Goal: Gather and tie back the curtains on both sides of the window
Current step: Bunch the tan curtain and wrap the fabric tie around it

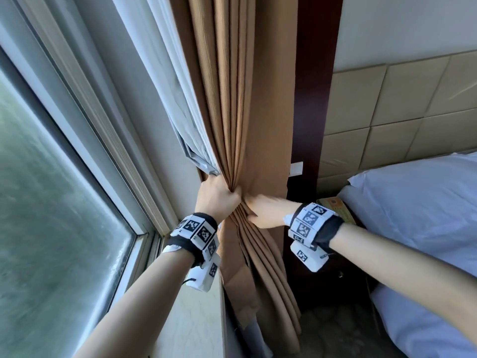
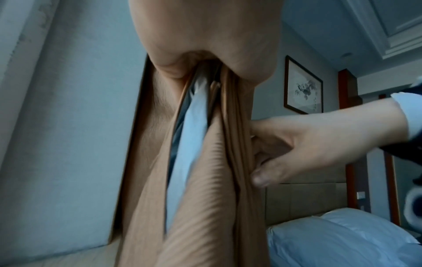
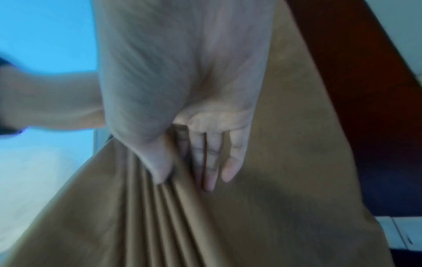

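Observation:
A brown curtain (image 1: 232,99) hangs between the window and a dark wooden post, with its pale grey lining (image 1: 185,112) showing on the window side. My left hand (image 1: 219,195) grips the curtain in a fist, bunching the folds at about waist height. In the left wrist view the brown curtain (image 2: 205,198) and lining (image 2: 189,126) run out from under the left palm (image 2: 205,36). My right hand (image 1: 265,210) is just below and right of it. In the right wrist view its straight fingers (image 3: 212,162) lie flat on the curtain (image 3: 285,198) and the thumb presses on the pleats.
The window (image 1: 38,202) and its frame fill the left, with a pale sill (image 1: 191,319) below my left arm. The dark wooden post (image 1: 315,99) carries a small white plate (image 1: 296,168). A bed with a white pillow (image 1: 413,215) and a padded beige headboard (image 1: 400,112) are on the right.

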A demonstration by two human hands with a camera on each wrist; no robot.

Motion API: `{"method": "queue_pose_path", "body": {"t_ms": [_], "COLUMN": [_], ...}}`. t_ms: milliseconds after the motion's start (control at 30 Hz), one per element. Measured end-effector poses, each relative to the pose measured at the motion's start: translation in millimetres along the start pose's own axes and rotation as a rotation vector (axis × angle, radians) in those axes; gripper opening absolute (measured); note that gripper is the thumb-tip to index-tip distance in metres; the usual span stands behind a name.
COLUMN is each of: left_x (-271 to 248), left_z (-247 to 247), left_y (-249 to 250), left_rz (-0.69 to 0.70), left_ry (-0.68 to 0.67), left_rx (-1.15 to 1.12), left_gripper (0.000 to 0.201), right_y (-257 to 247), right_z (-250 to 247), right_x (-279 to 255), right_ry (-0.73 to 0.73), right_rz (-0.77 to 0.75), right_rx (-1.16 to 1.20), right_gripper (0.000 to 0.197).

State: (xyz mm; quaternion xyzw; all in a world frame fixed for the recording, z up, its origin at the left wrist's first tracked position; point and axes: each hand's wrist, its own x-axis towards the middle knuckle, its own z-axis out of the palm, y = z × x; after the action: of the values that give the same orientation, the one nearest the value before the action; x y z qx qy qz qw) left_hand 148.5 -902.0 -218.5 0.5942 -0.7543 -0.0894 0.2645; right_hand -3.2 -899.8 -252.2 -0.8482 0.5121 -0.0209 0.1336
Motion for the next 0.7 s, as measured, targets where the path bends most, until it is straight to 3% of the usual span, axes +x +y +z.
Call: {"method": "queue_pose_path", "body": {"t_ms": [100, 167, 267, 367, 500, 700], "left_x": [-4, -3, 4, 10, 14, 18], "left_z": [-6, -6, -4, -2, 0, 0], "left_y": [0, -2, -1, 4, 7, 4], "left_rz": [-0.010, -0.029, -0.035, -0.021, 0.010, 0.030], "left_ry": [-0.005, -0.022, -0.041, -0.038, -0.061, -0.075], "left_rx": [-0.013, -0.016, 0.002, 0.024, 0.069, 0.107], "left_gripper": [0.021, 0.018, 0.020, 0.023, 0.017, 0.013], "right_y": [43, 80, 123, 143, 142, 140], "right_z": [-24, -45, -79, -98, -104, -89], "right_x": [14, 24, 33, 41, 52, 62], "right_ry": [-0.132, -0.120, 0.111, 0.289, 0.411, 0.430], "right_rz": [0.060, 0.199, 0.445, 0.613, 0.572, 0.456], "right_rx": [0.065, 0.040, 0.167, 0.426, 0.694, 0.899], "right_gripper": [0.056, 0.059, 0.065, 0.094, 0.121, 0.121]}}
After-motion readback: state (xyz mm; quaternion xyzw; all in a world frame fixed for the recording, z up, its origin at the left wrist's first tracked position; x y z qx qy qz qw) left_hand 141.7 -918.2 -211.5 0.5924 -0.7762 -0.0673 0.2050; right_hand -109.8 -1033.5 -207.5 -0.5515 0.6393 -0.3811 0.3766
